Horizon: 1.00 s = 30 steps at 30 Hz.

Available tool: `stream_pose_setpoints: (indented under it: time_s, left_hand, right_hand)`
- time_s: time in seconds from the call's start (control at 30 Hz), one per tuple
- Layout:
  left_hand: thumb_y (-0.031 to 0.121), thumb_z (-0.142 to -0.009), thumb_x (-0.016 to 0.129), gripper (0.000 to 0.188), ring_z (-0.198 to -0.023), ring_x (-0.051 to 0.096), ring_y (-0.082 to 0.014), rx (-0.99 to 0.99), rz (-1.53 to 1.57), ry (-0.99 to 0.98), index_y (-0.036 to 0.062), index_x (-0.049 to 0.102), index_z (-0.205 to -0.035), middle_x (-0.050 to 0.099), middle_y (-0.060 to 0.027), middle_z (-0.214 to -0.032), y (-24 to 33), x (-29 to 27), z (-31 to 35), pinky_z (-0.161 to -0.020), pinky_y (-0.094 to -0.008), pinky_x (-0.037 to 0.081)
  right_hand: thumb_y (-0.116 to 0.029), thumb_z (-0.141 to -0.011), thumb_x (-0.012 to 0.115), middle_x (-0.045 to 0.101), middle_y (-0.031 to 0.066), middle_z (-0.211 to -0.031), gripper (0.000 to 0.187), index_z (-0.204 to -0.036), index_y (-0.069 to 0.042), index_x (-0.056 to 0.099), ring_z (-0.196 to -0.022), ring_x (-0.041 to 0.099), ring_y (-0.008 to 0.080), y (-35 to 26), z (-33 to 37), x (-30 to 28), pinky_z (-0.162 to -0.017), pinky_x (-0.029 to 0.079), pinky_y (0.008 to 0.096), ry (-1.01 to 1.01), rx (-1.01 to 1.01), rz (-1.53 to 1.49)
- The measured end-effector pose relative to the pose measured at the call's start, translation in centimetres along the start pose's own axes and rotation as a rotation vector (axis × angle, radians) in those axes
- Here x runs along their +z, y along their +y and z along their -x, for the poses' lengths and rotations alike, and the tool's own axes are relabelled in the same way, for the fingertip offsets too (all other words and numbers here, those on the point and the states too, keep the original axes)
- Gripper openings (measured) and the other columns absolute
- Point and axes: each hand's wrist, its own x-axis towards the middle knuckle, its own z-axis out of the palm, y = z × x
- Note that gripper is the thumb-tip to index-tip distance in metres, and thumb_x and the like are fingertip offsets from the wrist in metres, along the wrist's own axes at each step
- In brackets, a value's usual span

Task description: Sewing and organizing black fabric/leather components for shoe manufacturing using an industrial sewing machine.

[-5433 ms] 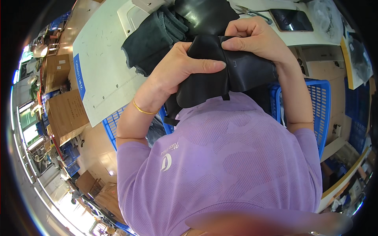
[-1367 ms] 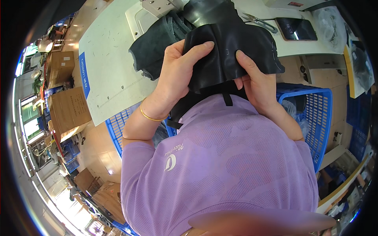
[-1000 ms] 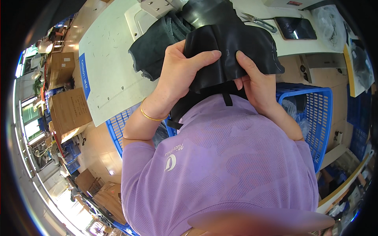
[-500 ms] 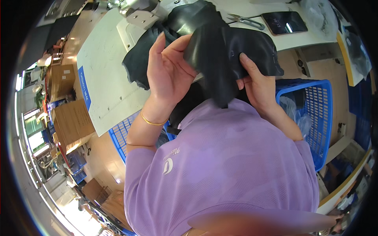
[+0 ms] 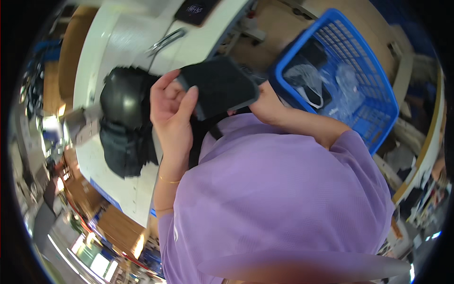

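Observation:
In front of my chest is a dark, leather-like flat piece with rounded corners, its dull side showing. My left hand is closed at its left edge, thumb in front and fingers curled. At the opposite end my right hand grips the piece; most of its fingers are hidden. To the left of my left hand, a heap of black leather-like pieces lies on the white table, partly glossy and partly matt.
Metal thread snips lie on the table beyond my hands, near a dark phone. To the right stands a blue plastic basket holding clear plastic bags. Cardboard boxes are on the far left.
My view has turned to the right, toward the basket. The leather-like piece, folded and hanging before, is now spread flat. My left hand, open before, has closed at its edge.

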Motion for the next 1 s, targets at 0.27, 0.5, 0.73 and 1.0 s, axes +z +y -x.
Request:
stream_pose_setpoints:
  time_s: [0.27,0.5,0.73,1.0]
  left_hand:
    - [-0.006,-0.087,0.066,0.047,-0.067,0.053,-0.0019,-0.146,-0.145,-0.366,-0.0053,0.048,-0.13,0.062,-0.0006,-0.084,-2.3,4.2,-3.7,-0.055,-0.0163,0.039]
    - [0.004,-0.09,0.067,0.018,-0.062,0.056,-0.0044,-0.462,-0.087,-0.569,-0.0003,0.062,-0.107,0.066,-0.0005,-0.08,-5.3,8.3,-5.0,-0.056,-0.0181,0.043]
    - [0.007,-0.093,0.065,0.012,-0.061,0.055,-0.0046,-0.424,0.013,-0.442,0.0008,0.063,-0.103,0.066,-0.0006,-0.079,-7.6,8.4,-5.3,-0.056,-0.0197,0.045]
    - [0.002,-0.078,0.07,0.018,-0.064,0.056,-0.0159,0.66,-0.797,-0.305,0.0025,0.07,-0.096,0.058,-0.0041,-0.074,-9.3,8.9,-4.5,-0.056,-0.0288,0.045]
  right_hand:
    - [-0.027,-0.097,0.061,0.068,0.0001,-0.097,0.027,-0.113,-0.006,0.065,-0.083,0.062,0.0075,-0.2,0.1,-9.9,-0.069,0.049,0.023,0.165,0.227,-0.184]
    - [-0.013,-0.094,0.063,0.066,-0.003,-0.091,0.025,-0.118,-0.005,0.064,-0.078,0.057,0.0043,-1.5,0.5,-15.5,-0.067,0.043,0.0194,0.241,0.267,-0.126]
    - [-0.011,-0.093,0.062,0.063,-0.0031,-0.088,0.029,-0.121,-0.004,0.062,-0.076,0.053,0.0044,0.7,-0.2,-16.5,-0.07,0.043,0.0191,0.269,0.285,-0.117]
    - [-0.024,-0.096,0.064,0.066,0.0041,-0.098,0.03,-0.115,-0.001,0.062,-0.088,0.062,0.0122,-0.1,-1.6,-15.2,-0.079,0.052,0.0283,0.169,0.415,-0.032]
